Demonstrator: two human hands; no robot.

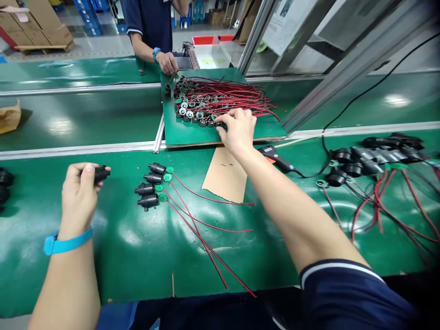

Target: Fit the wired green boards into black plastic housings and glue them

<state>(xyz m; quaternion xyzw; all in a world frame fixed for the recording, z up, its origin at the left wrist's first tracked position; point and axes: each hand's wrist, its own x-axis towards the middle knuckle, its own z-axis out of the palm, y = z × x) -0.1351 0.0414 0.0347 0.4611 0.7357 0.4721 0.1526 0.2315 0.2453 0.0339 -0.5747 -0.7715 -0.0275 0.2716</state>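
My left hand (79, 190) is closed around a black plastic housing (100, 174), whose narrow end sticks out past my fingers to the right. My right hand (239, 130) reaches over the near edge of a raised green board, thumb and forefinger a little apart, beside a pile of small round parts with red wires (202, 101). Nothing shows between those fingertips. On the bench between my arms, several black housings (149, 189) lie in a column, each with a green disc (162, 197) at its right end. Thin red wires trail from the discs toward the bench's front.
A brown cardboard piece (225, 178) lies under my right forearm, next to a glue gun (280, 160) with a black cord. More black housings with wires (360, 160) are heaped at the right, others (4, 185) at the left edge. Across the bench, a co-worker's hand (167, 63) touches the pile's far side.
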